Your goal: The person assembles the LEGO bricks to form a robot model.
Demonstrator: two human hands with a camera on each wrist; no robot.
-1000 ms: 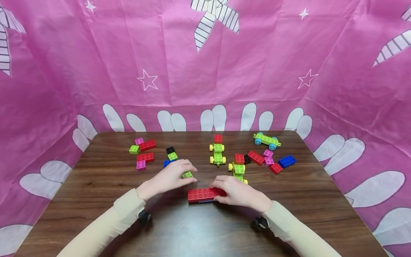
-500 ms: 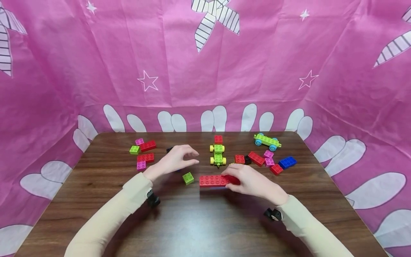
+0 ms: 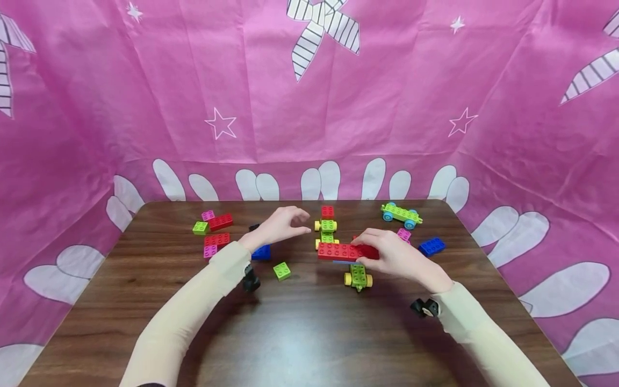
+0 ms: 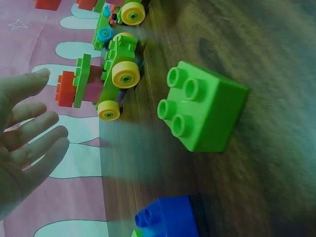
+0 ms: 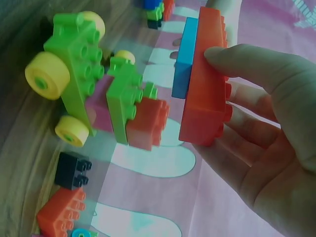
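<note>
My right hand grips a long bar of red toy bricks, thumb on one side and fingers on the other. Under the bar sits a blue brick. In the head view the bar overlaps a green toy car with yellow wheels. The right wrist view shows that car stacked with a pink brick, a green piece and a red brick, just beside the held bar. My left hand hovers with nothing in it, fingers relaxed, near a second yellow-wheeled car. A green square brick lies nearer me.
A blue brick lies partly behind the left forearm. Red, pink and green bricks are grouped at left. At right are another blue brick, a pink one and a green car base with blue wheels.
My right hand has carried the red bar up, rightward and away from me, over the near car. The left hand has moved off the green brick, farther and to the right.
</note>
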